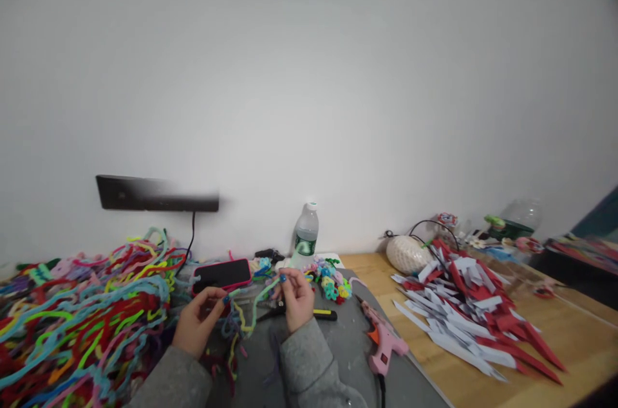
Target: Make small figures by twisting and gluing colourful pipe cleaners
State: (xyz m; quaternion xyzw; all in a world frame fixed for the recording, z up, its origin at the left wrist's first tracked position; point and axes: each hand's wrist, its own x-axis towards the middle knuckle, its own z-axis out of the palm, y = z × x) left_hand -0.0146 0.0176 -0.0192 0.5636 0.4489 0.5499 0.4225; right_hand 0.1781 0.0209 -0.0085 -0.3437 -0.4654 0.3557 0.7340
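Note:
A pale green pipe cleaner is pinched between the thumb and fingers of my right hand. One end loops up above the fingers, and the rest hangs toward the mat. My left hand is closed in a pinch near a short pale green tip, but whether this belongs to the same strand I cannot tell. Yellow and purple pipe cleaners dangle or lie between the hands. Just behind my left hand is a phone in a pink case. Beside my right wrist lies a black and yellow utility knife.
Tangled colourful pipe cleaners cover the left side. A pink glue gun lies on the grey mat. Behind stand a water bottle and small twisted flowers. Red and white paper pieces pile up at right.

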